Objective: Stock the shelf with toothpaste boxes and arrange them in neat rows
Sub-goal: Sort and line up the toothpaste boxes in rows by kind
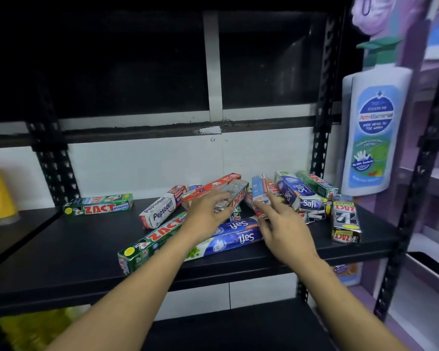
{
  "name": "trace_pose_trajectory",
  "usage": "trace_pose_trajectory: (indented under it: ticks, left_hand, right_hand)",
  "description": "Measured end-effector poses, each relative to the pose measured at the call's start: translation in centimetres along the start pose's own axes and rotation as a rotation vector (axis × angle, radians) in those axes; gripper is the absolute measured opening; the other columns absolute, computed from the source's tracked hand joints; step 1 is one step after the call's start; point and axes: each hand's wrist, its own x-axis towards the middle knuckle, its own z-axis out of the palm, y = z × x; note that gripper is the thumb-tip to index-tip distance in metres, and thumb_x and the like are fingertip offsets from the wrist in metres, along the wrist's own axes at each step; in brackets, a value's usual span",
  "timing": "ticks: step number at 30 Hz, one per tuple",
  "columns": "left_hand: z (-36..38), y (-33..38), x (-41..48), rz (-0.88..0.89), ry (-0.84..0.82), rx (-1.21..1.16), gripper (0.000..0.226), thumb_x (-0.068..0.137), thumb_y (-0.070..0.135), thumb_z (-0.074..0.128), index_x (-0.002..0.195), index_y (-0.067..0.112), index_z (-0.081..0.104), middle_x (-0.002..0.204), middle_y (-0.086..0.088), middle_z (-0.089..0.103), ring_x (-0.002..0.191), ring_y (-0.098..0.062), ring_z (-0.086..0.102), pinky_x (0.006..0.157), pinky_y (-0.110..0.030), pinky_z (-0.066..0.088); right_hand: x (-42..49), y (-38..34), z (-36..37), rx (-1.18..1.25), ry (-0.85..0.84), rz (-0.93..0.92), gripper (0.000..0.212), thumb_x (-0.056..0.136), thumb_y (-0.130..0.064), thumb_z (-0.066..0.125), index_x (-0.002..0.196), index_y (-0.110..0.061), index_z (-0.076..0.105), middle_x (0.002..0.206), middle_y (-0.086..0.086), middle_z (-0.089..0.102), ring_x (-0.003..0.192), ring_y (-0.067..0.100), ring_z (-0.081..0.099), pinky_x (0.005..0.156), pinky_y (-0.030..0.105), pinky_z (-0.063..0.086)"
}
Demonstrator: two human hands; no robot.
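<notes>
Silver box [235,192], long axis slanting back-right, sits gripped in left hand [208,211]; right hand [284,229] splayed.

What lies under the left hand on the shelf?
The left hand holds a blurred silver box. Beneath its wrist run a green ZACT box and a blue Safi box; the hand hides where those two meet.

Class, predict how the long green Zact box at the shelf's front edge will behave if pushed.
The green Zact box is flat-sided, so it should slide, not roll. Its near end sits close to the front edge of the shelf, so a forward push could drop it. Being thin card, it likely dents if squeezed.
</notes>
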Motion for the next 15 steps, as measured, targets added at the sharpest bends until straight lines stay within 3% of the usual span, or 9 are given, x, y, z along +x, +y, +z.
trace_pose_trajectory:
  ticks: [3, 8, 11, 15]
  left_hand:
    - [-0.2, 0.0, -0.1, 0.019, -0.024, 0.042, 0.052, 0.089, 0.044, 0.068, 0.137, 0.027, 0.057, 0.149, 0.009, 0.048, 0.136, -0.011, 0.043, 0.105, -0.021, 0.028]
    - [-2.1, -0.4, -0.9, 0.009, -0.001, 0.042, 0.06, 0.084, 0.058, 0.067, 0.138, 0.035, 0.055, 0.141, 0.015, 0.054, 0.117, 0.004, 0.044, 0.095, -0.021, 0.033]
    - [-4.4, -1.3, -2.1, -0.038, 0.027, 0.055, 0.059, 0.083, 0.065, 0.062, 0.136, 0.039, 0.054, 0.131, 0.015, 0.059, 0.116, -0.003, 0.052, 0.095, -0.025, 0.041]
    - [-7.8, -3.5, -5.0, -0.092, 0.041, 0.053, 0.04, 0.085, 0.052, 0.068, 0.122, 0.036, 0.065, 0.111, 0.022, 0.064, 0.104, 0.004, 0.057, 0.085, -0.013, 0.042]
  right_hand:
    - [0.2, -0.1, 0.0, -0.012, -0.02, 0.005, 0.044, 0.09, -0.031, 0.06, 0.134, -0.028, 0.054, 0.148, 0.012, 0.046, 0.119, 0.035, 0.055, 0.095, 0.045, 0.049]
    - [0.2, -1.3, -0.4, -0.058, 0.017, 0.022, 0.045, 0.089, -0.037, 0.059, 0.133, -0.024, 0.057, 0.146, 0.012, 0.048, 0.128, 0.036, 0.046, 0.104, 0.049, 0.04]
    - [0.4, -2.9, -0.5, -0.052, 0.059, -0.01, 0.045, 0.088, -0.036, 0.059, 0.131, -0.023, 0.058, 0.145, 0.011, 0.049, 0.13, 0.037, 0.045, 0.105, 0.051, 0.038]
    - [0.4, -6.0, -0.3, 0.025, 0.076, -0.109, 0.042, 0.09, -0.036, 0.06, 0.131, -0.024, 0.058, 0.142, 0.003, 0.054, 0.13, 0.029, 0.045, 0.107, 0.047, 0.038]
